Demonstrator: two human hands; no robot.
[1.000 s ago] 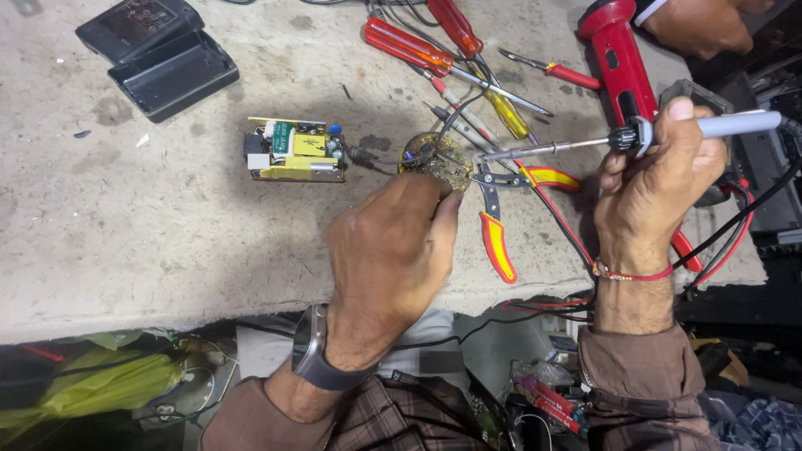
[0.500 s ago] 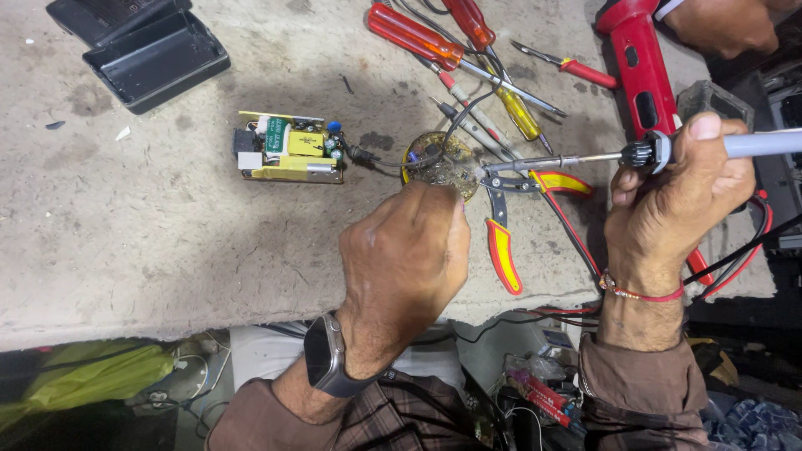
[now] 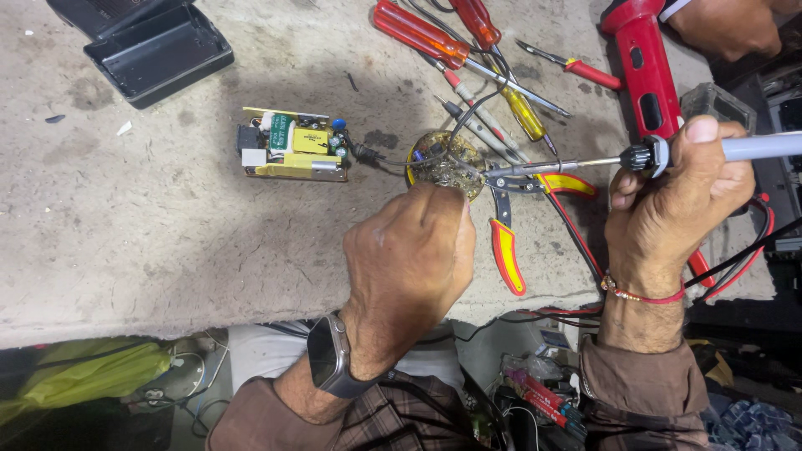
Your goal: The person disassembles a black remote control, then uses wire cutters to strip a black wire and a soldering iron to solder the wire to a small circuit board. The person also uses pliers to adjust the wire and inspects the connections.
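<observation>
My right hand (image 3: pixel 677 196) grips a grey-handled soldering iron (image 3: pixel 585 163) whose metal tip reaches left into a small round tin (image 3: pixel 439 159) holding yellowish paste. My left hand (image 3: pixel 409 259), with a watch on the wrist, is closed just below that tin; a thin wire seems pinched in its fingers, but the back of the hand hides them. A yellow circuit board (image 3: pixel 292 146) with green and blue parts lies left of the tin, joined to it by a dark lead.
Red and yellow screwdrivers (image 3: pixel 468 42) and red-yellow pliers (image 3: pixel 510 242) lie on the grey bench. A black plastic case (image 3: pixel 154 50) sits top left. Another person's hand (image 3: pixel 727 29) rests by a red tool (image 3: pixel 647 67) top right. Red and black cables hang off the bench edge.
The view has shifted a little, so the bench items sit lower and more to the left. Both hands hold the same pose at the tin.
</observation>
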